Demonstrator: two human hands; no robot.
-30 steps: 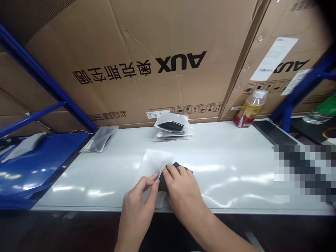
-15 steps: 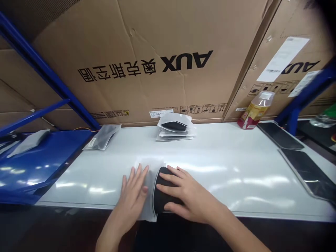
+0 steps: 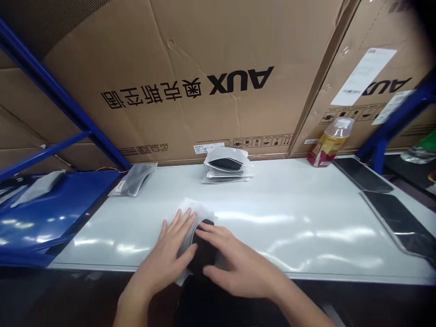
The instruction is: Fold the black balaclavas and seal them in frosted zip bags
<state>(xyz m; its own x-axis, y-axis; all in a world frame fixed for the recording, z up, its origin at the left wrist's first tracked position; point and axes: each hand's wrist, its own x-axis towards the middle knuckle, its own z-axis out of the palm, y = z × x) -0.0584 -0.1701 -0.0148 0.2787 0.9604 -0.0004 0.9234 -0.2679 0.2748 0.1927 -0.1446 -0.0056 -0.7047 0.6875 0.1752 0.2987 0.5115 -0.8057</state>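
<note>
A frosted plastic pouch [image 3: 199,209] lies at the front edge of the white table, with a dark, flat soft-looking item [image 3: 202,256] partly inside its mouth; what kind of item it is I cannot tell. My left hand [image 3: 166,259] rests flat on the pouch's left side, fingers stretched out and thumb by the dark item. From the right, my right hand [image 3: 238,265] lies over the item with fingers extended and thumb apart, the fingertips touching it near the pouch opening. Both palms hide part of the pouch.
Behind stand a stack of filled pouches [image 3: 227,167] and, leftward, a single grey pouch [image 3: 134,179]. A drink bottle [image 3: 330,141] and two dark flat panels [image 3: 364,175] are at the right. Large cartons [image 3: 204,45] back the table; blue rack posts [image 3: 64,97] flank it.
The pouch has turned, its mouth now more slanted, and more of its far end shows. My right hand has shifted left and nearer, with the dark item moving left too.
</note>
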